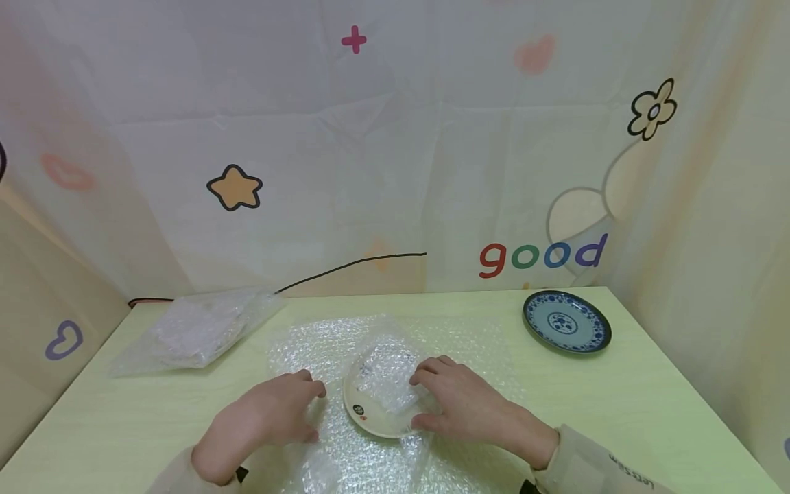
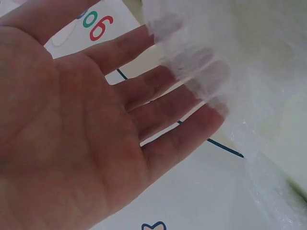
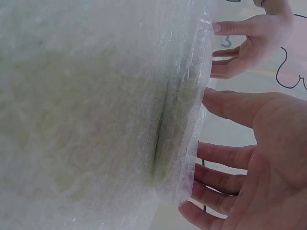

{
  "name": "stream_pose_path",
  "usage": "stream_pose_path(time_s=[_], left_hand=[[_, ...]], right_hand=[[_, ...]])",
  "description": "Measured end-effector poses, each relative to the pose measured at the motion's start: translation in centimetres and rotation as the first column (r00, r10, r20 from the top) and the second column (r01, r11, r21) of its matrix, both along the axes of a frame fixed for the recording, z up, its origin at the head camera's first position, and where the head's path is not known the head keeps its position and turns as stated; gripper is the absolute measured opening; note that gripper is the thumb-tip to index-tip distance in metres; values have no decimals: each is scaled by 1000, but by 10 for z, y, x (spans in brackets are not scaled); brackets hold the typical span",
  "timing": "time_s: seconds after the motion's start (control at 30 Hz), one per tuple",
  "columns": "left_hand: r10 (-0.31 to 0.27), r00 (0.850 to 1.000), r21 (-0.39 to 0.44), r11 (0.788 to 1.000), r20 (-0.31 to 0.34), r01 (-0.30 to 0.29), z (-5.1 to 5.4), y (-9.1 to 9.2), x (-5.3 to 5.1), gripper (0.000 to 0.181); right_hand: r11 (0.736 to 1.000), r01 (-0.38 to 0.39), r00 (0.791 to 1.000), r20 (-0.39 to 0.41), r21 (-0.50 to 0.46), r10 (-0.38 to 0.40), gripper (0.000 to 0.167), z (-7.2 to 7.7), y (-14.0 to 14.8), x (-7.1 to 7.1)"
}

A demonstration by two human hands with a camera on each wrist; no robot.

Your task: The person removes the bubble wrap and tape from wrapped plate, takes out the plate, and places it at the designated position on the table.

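The plate (image 1: 372, 416) lies on bubble wrap (image 1: 308, 341), partly covered (midway, I judge); its near-left rim is bare, the blue plate (image 1: 566, 322) unwrapped. My left hand (image 1: 274, 409) and right hand (image 1: 459, 405) both have fingers apart.

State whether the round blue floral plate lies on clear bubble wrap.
No, the blue floral plate lies on the pale green table, right of the bubble wrap.

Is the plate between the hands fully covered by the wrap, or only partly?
Only partly: the wrap lies over much of the plate, but its near left edge is bare.
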State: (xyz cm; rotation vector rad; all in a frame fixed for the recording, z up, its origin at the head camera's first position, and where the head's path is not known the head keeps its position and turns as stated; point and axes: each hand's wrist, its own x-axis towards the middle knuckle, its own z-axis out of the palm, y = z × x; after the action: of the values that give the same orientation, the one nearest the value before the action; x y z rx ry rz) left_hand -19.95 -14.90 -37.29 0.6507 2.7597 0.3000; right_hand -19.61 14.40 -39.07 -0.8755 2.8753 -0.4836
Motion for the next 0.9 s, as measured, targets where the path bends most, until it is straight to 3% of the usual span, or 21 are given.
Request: stream_pose_path(time_s=[0.33,0.6,0.9], left_hand=[[-32,995,34,999,96,28,3,-13,-1,61],[-50,991,51,998,127,44,3,-17,0,74],[-40,995,68,997,91,34,-4,-17,3,80]], right_hand=[[1000,19,1000,12,22,-19,46,0,-2,-1],[1000,19,1000,20,14,-19,45,0,-3,0],[1000,26,999,34,18,-27,45,1,-3,0]])
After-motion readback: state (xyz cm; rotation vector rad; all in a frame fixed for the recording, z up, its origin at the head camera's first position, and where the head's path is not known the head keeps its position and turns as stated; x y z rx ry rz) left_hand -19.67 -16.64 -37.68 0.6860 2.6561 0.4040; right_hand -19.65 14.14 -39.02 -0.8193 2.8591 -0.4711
